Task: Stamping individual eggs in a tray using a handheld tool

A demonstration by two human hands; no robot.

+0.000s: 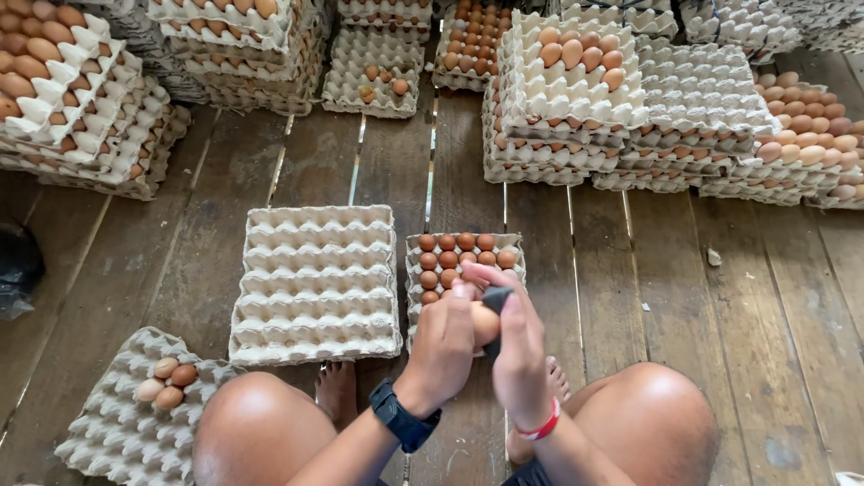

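My left hand (443,346), with a black watch on the wrist, holds a brown egg (485,323) between the two hands. My right hand (519,353), with a red band on the wrist, grips a small dark object (496,298) pressed against the egg. Both hands hover over the near part of a grey pulp egg tray (514,241) partly filled with brown eggs (459,253). An empty egg tray (317,281) lies just left of it. My bare knees and feet frame the bottom of the view.
A tray (112,430) at the lower left holds a few eggs (166,382). Stacks of filled egg trays (567,99) line the back, with more at the left (63,99) and right (801,144). The floor is wooden planks (738,315). A dark bag (16,268) sits at the left edge.
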